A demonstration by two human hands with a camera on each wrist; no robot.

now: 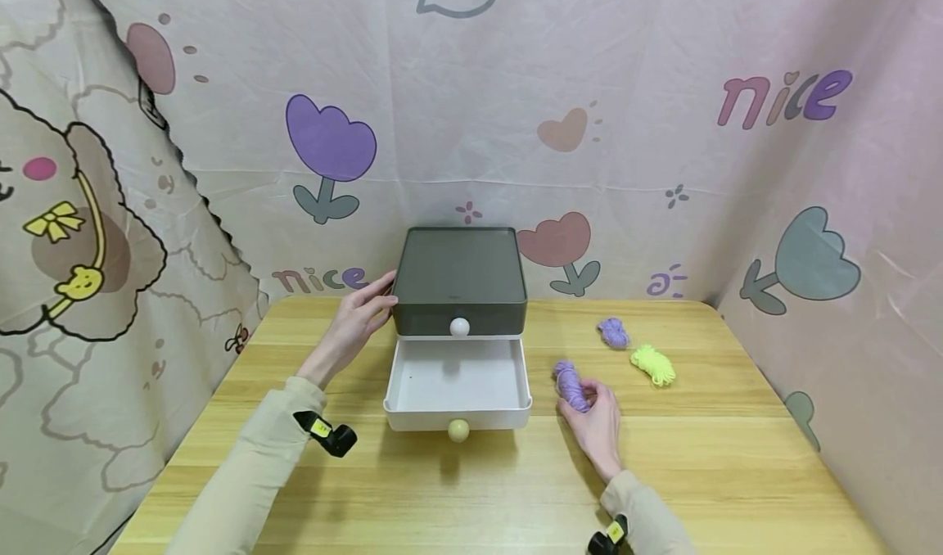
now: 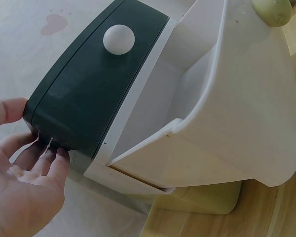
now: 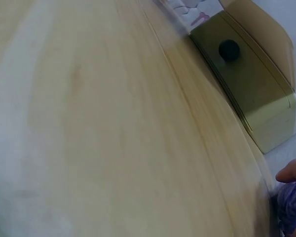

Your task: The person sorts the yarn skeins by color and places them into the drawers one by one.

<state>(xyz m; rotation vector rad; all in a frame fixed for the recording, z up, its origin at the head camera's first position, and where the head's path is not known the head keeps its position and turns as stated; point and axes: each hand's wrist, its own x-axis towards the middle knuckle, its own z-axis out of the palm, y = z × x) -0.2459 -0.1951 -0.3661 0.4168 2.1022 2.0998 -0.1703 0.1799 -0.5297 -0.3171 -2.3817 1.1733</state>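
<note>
A small drawer cabinet (image 1: 462,264) has a dark grey-green top tier with a white knob. Below it, the white drawer (image 1: 457,418) is pulled out, with a yellow-green knob on its front. My left hand (image 1: 357,320) rests its fingertips against the cabinet's left side; in the left wrist view the thumb (image 2: 11,109) touches near the top corner. To the right of the drawer, my right hand (image 1: 598,424) pinches a purple skein of yarn (image 1: 568,383) at the table. Only part of that yarn (image 3: 292,205) shows at the edge of the right wrist view.
A second purple yarn bundle (image 1: 614,333) and a bright yellow-green one (image 1: 653,365) lie farther right on the wooden table (image 1: 707,457). Beneath the white drawer sits a yellow-green bottom drawer (image 3: 246,74) with a dark knob. A printed curtain (image 1: 471,88) hangs behind the table.
</note>
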